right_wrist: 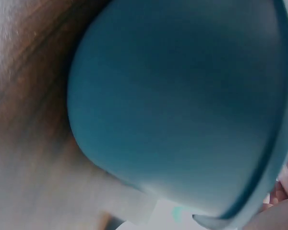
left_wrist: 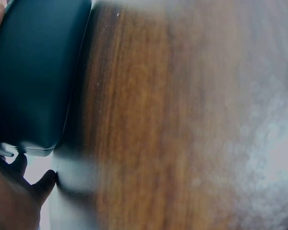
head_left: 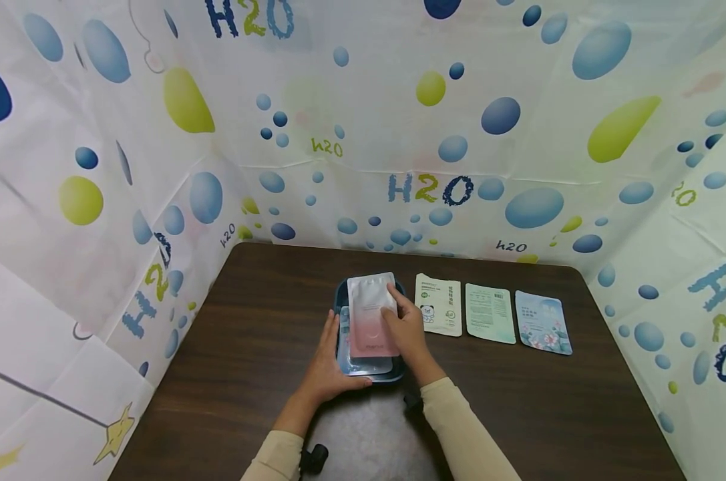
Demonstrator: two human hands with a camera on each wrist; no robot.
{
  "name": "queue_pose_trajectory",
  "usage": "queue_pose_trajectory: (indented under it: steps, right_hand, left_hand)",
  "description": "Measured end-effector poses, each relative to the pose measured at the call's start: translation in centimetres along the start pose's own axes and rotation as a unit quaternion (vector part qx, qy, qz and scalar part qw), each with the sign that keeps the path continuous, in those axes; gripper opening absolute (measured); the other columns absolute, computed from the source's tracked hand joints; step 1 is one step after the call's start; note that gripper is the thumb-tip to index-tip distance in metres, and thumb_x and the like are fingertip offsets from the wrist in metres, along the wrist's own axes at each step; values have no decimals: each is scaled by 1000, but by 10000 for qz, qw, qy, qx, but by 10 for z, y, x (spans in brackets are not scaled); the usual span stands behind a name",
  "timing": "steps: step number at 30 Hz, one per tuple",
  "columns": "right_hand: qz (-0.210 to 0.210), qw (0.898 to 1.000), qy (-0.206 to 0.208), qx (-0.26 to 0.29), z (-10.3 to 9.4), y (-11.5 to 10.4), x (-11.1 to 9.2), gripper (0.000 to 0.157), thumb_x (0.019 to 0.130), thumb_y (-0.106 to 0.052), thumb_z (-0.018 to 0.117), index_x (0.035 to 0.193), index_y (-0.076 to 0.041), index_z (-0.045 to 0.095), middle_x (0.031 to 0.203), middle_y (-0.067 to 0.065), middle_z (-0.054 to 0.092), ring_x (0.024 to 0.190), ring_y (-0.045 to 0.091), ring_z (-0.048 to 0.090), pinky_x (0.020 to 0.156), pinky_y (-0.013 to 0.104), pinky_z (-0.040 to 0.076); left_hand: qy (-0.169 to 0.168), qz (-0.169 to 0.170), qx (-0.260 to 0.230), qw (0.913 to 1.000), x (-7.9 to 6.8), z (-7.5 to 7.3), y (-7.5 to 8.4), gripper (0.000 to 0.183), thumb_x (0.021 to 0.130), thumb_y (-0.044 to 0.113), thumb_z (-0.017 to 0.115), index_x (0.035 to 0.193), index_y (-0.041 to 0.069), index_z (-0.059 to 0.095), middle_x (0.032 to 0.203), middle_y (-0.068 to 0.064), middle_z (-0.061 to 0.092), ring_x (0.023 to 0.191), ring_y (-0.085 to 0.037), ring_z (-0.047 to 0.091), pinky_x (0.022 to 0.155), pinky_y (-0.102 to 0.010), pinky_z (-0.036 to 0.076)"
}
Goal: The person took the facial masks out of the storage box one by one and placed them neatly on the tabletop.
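Note:
A dark blue plastic basket (head_left: 341,294) stands on the table with flat face mask packets in it. My left hand (head_left: 326,374) rests against its near left corner, fingers straight along the side and thumb along the front rim. The right hand (head_left: 407,334) pinches a white-and-pink face mask packet (head_left: 369,337) by its right side, over the basket. Under it lies a light blue packet (head_left: 365,366), mostly covered. In the left wrist view the basket wall (left_wrist: 33,72) sits between my thumb and fingers. The basket's outer wall (right_wrist: 173,105) fills most of the right wrist view.
To the right of the basket, three packets lie in a row: a cream one (head_left: 441,300), a pale green one (head_left: 489,321) and a blue floral one (head_left: 546,327). The dark wooden table (head_left: 248,314) is surrounded by a white patterned curtain (head_left: 363,100).

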State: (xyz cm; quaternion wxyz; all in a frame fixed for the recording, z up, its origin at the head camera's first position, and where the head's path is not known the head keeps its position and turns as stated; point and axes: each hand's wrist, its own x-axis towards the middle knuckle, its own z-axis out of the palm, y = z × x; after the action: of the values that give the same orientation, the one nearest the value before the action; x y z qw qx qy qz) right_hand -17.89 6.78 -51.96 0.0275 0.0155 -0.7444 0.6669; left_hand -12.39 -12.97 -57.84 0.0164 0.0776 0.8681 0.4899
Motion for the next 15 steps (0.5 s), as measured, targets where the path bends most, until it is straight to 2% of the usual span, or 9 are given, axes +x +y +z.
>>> queue_pose_trajectory:
  steps: [3, 11, 15]
  right_hand:
    - [-11, 9999, 108, 24, -3, -2, 2, 54, 97, -6, 57, 150, -15, 52, 158, 4, 49, 130, 25, 58, 104, 40, 51]
    - [-22, 9993, 333, 151, -14, -6, 5, 52, 98, -7, 57, 149, -15, 53, 157, 5, 50, 132, 28, 58, 108, 50, 48]
    - [71, 9989, 393, 231, -21, -7, 7, 51, 99, -10, 57, 150, -19, 53, 157, 3, 50, 129, 28, 60, 106, 46, 52]
  left_hand:
    - [-1, -4, -24, 10000, 0, 0, 0, 144, 55, 62, 94, 165, 19, 13, 174, 5, 0, 159, -37, 15, 119, -67, 27]
    - [25, 17, 89, 10000, 0, 0, -1, 146, 53, 63, 94, 166, 20, 12, 174, 4, 0, 159, -35, 15, 120, -66, 27]
    - [74, 104, 160, 9998, 1, 0, -2, 147, 51, 62, 95, 166, 19, 13, 174, 1, 2, 159, -34, 15, 120, -65, 28]
